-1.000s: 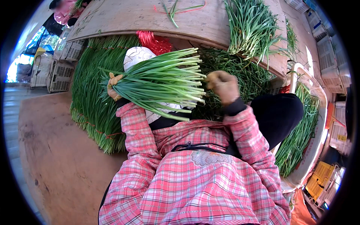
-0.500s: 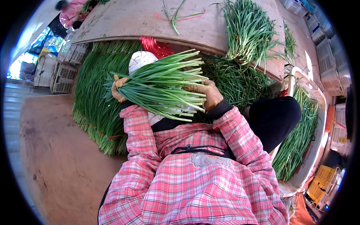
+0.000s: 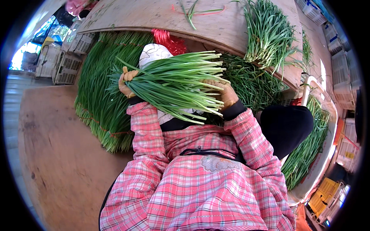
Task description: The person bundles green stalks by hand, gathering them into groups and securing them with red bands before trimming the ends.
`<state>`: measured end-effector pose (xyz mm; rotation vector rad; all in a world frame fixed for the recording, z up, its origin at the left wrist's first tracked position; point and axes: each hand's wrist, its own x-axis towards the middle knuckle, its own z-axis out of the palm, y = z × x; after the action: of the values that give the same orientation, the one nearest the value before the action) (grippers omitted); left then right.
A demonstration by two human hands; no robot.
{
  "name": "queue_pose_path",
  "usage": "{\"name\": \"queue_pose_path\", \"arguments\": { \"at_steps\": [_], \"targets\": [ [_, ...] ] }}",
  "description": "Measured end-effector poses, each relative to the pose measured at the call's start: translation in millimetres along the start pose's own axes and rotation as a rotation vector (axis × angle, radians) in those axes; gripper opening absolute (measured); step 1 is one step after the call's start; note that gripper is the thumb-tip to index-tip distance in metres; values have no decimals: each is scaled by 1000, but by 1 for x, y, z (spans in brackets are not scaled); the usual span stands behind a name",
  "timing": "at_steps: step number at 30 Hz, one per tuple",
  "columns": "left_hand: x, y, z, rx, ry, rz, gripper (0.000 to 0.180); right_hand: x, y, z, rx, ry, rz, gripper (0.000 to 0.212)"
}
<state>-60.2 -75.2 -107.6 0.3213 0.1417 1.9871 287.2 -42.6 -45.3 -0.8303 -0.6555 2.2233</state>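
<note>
A loose bunch of garlic chives lies sideways in front of me, green leaves to the left and pale stem ends fanned out to the right. My left hand is closed around the leaf end, fingers curled over it. At the stem end, my right hand grips from beneath; its fingers are partly hidden behind the stems. Beneath the bunch is a white covering over my lap or leg. Close beyond my left hand stand stacked, red-tied chive bundles.
A wooden table spans the far side, carrying another chive pile. Red ties hang at its edge. Loose greens lie below it. At right stands a white basket of chives. Crates and another person are far left.
The view has turned slightly, so the bunch and table appear farther right. Both hands keep hold of the chives, whose stem ends look a little more spread.
</note>
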Motion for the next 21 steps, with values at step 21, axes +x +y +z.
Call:
{"name": "queue_pose_path", "arguments": {
  "at_steps": [21],
  "targets": [
    [2,21,28,-141,-39,-25,23,-32,-4,-31,-714,299,-309,11]
  ]
}}
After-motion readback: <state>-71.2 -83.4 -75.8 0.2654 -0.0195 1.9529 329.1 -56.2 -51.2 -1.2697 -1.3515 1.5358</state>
